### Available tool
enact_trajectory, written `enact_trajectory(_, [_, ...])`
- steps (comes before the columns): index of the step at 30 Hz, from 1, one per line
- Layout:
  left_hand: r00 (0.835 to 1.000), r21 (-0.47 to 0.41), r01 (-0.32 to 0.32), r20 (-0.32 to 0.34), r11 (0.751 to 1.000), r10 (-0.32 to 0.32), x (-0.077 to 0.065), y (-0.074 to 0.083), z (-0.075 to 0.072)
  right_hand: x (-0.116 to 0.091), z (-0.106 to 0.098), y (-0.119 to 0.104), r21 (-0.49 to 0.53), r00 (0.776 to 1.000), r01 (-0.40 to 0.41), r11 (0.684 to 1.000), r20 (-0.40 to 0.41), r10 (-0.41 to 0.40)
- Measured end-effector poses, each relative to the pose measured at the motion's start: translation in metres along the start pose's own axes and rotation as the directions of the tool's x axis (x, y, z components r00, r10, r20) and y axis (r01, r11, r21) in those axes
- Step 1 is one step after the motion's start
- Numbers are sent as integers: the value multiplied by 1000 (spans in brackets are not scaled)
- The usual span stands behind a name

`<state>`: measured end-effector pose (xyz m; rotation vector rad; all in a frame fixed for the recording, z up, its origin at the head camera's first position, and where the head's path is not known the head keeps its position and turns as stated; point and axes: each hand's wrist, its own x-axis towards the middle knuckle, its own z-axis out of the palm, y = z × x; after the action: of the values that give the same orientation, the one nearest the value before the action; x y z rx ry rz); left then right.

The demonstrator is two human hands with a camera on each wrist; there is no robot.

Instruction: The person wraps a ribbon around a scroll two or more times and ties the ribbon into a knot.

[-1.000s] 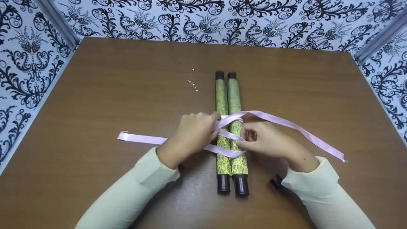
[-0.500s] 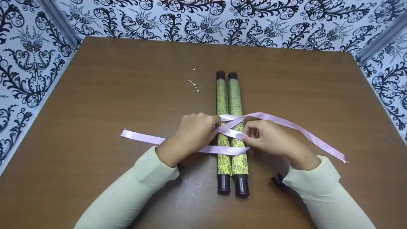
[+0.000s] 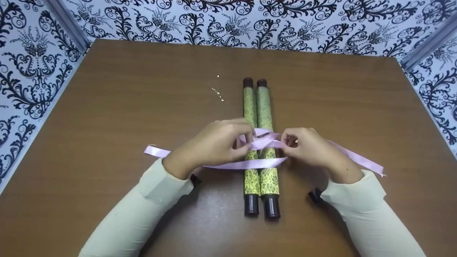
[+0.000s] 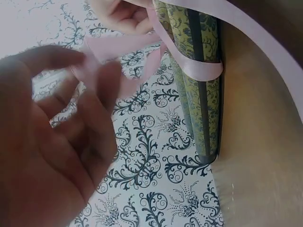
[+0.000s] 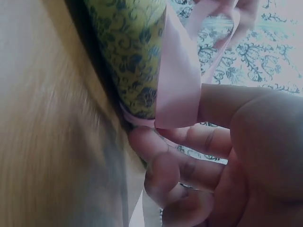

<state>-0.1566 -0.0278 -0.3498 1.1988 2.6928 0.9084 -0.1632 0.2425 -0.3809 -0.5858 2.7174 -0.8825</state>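
Observation:
Two yellow-green patterned rods, a left rod (image 3: 251,182) and a right rod (image 3: 269,184), lie side by side, each with dark end caps. A pink ribbon (image 3: 246,164) loops around and across them. My left hand (image 3: 223,141) is left of the rods and pinches a ribbon loop between thumb and finger; that loop (image 4: 113,47) looks slack in the left wrist view. At the right side, my right hand (image 3: 309,146) pinches another part of the ribbon (image 5: 180,78) close against a rod. The exact crossing of the strands is partly hidden by the fingers.
The brown table (image 3: 142,89) carries a few small pale specks (image 3: 217,93) left of the rods. Black-and-white patterned panels (image 3: 228,25) stand around its back and sides. Ribbon tails (image 3: 360,160) extend to either side.
My left hand has shifted slightly up, its fingers spread more around the loop. The right hand has moved right and up with its strand. The left ribbon tail has drawn inward.

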Motion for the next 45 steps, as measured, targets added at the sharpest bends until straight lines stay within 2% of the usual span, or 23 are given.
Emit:
enact_trajectory(3, [996, -88, -32, 81, 996, 39, -1, -1, -3, 3, -3, 2, 28, 1000, -19, 999, -5, 19])
enact_trajectory(5, [991, -125, -7, 131, 992, 23, -3, -2, -7, 4, -4, 3, 25, 1000, -28, 999, -4, 28])
enact_trajectory(7, [987, -119, 35, 157, 992, -16, -5, -4, -11, 4, -4, 5, 17, 999, -40, 999, -7, 40])
enact_trajectory(10, [985, -35, 93, 151, 995, -86, -9, -5, -19, 4, -5, 9, -1, 998, -50, 999, -34, 50])
enact_trajectory(14, [980, 76, 150, 124, 986, -158, -13, -5, -28, 3, -11, 12, -5, 996, -53, 999, -75, 53])
enact_trajectory(21, [963, 124, 209, 150, 970, -226, -14, -11, -34, -1, -20, 17, 26, 993, -96, 995, -65, 98])
enact_trajectory(24, [952, 156, 266, 110, 951, -284, -18, -15, -42, -2, -26, 20, 27, 991, -99, 995, -83, 101])
enact_trajectory(27, [932, 196, 340, 64, 920, -358, -23, -21, -50, -2, -31, 23, 6, 989, -94, 996, -115, 94])
enact_trajectory(30, [903, 255, 406, 35, 877, -429, -26, -27, -56, -4, -34, 27, -9, 986, -105, 994, -128, 103])
enact_trajectory(36, [835, 367, 526, -55, 767, -547, -32, -35, -67, -7, -46, 35, -23, 978, -119, 993, -172, 113])
enact_trajectory(40, [803, 406, 573, -106, 712, -586, -36, -40, -71, -9, -52, 42, -47, 971, -132, 990, -205, 120])
enact_trajectory(45, [767, 441, 607, -110, 661, -632, -39, -47, -74, -13, -58, 50, -57, 965, -161, 985, -216, 146])
